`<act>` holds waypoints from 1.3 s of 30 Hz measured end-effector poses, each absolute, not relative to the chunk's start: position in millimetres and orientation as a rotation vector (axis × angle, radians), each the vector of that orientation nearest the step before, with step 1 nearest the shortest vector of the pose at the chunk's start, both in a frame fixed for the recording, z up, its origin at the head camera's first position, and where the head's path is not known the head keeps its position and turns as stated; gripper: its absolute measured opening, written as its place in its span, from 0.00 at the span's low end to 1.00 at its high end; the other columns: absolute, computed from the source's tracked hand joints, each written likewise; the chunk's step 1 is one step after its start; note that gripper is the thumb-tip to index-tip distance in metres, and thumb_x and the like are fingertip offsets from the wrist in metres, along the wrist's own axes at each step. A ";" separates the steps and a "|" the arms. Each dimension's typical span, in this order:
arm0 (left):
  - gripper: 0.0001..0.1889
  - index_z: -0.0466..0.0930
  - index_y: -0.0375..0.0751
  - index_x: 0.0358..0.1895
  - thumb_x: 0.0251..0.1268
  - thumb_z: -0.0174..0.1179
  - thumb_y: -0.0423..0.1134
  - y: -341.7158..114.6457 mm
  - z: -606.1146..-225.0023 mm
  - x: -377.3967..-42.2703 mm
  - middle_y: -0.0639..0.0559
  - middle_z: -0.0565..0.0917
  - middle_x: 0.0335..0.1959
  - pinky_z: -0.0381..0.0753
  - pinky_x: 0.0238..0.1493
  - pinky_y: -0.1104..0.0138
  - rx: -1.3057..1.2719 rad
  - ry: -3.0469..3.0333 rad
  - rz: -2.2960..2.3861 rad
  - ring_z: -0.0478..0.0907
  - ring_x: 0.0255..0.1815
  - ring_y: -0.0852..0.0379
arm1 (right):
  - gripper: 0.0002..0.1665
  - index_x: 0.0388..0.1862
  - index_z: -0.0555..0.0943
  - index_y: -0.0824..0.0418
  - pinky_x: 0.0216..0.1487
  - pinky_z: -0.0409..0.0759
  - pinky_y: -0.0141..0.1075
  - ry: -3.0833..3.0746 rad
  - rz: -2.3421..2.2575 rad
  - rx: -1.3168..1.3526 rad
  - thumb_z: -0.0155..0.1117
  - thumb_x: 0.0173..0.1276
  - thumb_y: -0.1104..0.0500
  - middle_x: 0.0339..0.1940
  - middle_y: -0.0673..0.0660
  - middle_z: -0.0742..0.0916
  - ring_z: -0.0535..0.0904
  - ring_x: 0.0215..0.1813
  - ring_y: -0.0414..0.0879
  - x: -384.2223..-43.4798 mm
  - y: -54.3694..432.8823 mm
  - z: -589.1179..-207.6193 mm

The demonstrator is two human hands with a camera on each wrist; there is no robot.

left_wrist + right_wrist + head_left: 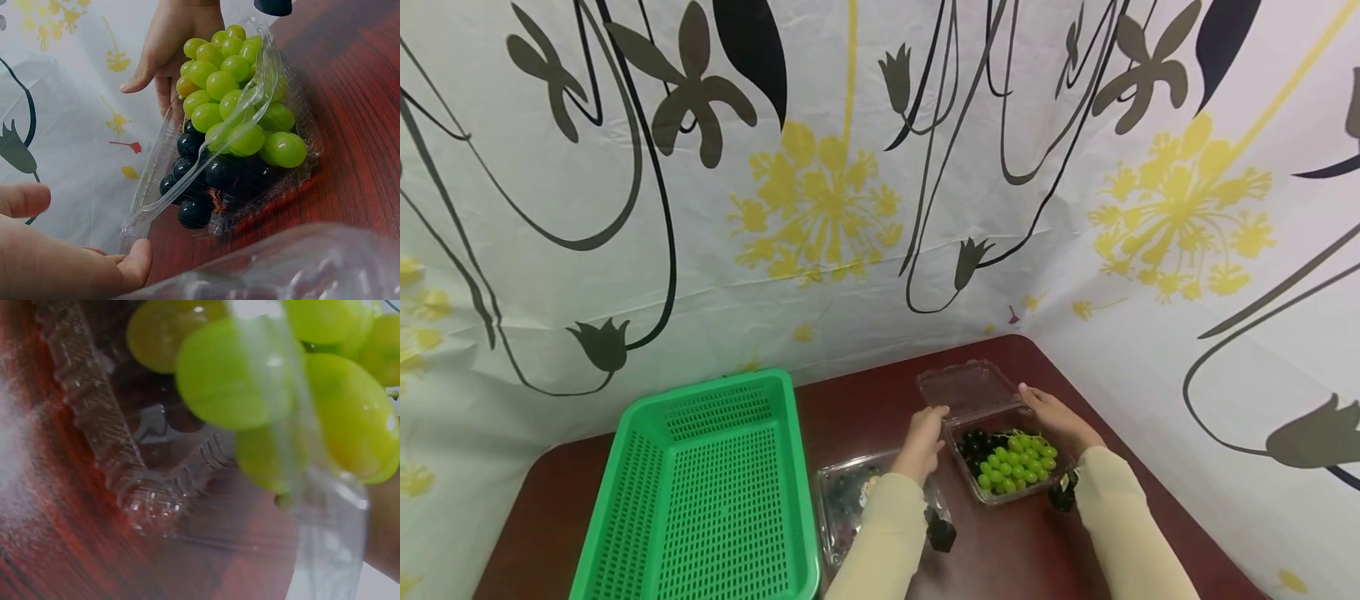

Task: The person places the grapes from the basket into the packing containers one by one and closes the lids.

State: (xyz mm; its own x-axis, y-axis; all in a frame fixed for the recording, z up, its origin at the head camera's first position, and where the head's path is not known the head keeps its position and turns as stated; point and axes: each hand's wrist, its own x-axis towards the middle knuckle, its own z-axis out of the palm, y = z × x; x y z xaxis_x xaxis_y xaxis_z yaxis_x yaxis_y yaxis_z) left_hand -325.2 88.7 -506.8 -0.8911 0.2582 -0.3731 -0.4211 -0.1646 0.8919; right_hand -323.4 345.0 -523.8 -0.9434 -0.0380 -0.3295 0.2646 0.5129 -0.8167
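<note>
A clear plastic box [992, 500] stands on the table with its lid [966, 392] folded back. Inside lie bunches of green grapes [1018, 462] and black grapes [976, 446]. My left hand [921, 442] is at the box's left side; in the left wrist view its fingertips [139, 259] touch or nearly touch a corner of the rim, thumb apart. On the far right side, my right hand [1063, 421] lies along the box near the hinge, fingers extended. Part of that hand is hidden behind the box and grapes in the left wrist view.
A green perforated plastic basket [808, 533] stands at the left. Between it and the grapes, another clear plastic box [831, 517] sits partly under my left forearm, its contents unclear. The dark red table [1000, 550] meets a flower-patterned cloth [850, 317] behind and to the right.
</note>
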 end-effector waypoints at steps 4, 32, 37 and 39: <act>0.33 0.53 0.26 0.72 0.68 0.50 0.39 87.7 -506.9 -326.4 0.29 0.57 0.72 0.64 0.68 0.47 -0.213 1.635 2.139 0.57 0.72 0.34 | 0.55 0.77 0.39 0.69 0.71 0.54 0.64 2.459 -1.463 0.197 0.29 0.71 0.27 0.77 0.73 0.51 0.47 0.76 0.70 -322.3 345.4 -525.3; 0.19 0.77 0.40 0.61 0.71 0.49 0.37 77.0 -481.6 -321.1 0.43 0.79 0.60 0.64 0.67 0.47 -0.024 1.788 2.302 0.72 0.60 0.44 | 0.53 0.76 0.50 0.68 0.70 0.51 0.67 2.553 -1.649 0.051 0.15 0.71 0.29 0.74 0.71 0.62 0.55 0.75 0.68 -313.8 353.8 -503.9; 0.15 0.83 0.40 0.52 0.72 0.48 0.36 75.7 -468.2 -312.9 0.46 0.83 0.53 0.71 0.62 0.54 0.122 1.949 2.260 0.76 0.56 0.51 | 0.51 0.75 0.51 0.72 0.64 0.46 0.74 2.560 -1.761 -0.023 0.14 0.73 0.32 0.71 0.62 0.72 0.64 0.71 0.65 -307.5 353.4 -489.0; 0.14 0.84 0.42 0.50 0.72 0.49 0.36 74.5 -464.4 -309.0 0.47 0.84 0.51 0.76 0.55 0.58 0.198 2.044 2.202 0.78 0.49 0.54 | 0.52 0.74 0.53 0.72 0.64 0.46 0.74 2.559 -1.806 -0.024 0.15 0.72 0.32 0.67 0.52 0.77 0.73 0.66 0.51 -303.2 352.7 -483.5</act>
State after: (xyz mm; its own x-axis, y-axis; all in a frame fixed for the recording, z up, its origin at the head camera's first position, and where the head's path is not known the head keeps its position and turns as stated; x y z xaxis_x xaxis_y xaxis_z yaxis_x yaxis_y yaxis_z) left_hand -309.0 74.5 -464.4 -0.9828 0.1844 0.0074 -0.0063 -0.0738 0.9973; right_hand -303.2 352.7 -483.5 -0.9998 -0.0176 0.0011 -0.0070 0.3351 -0.9422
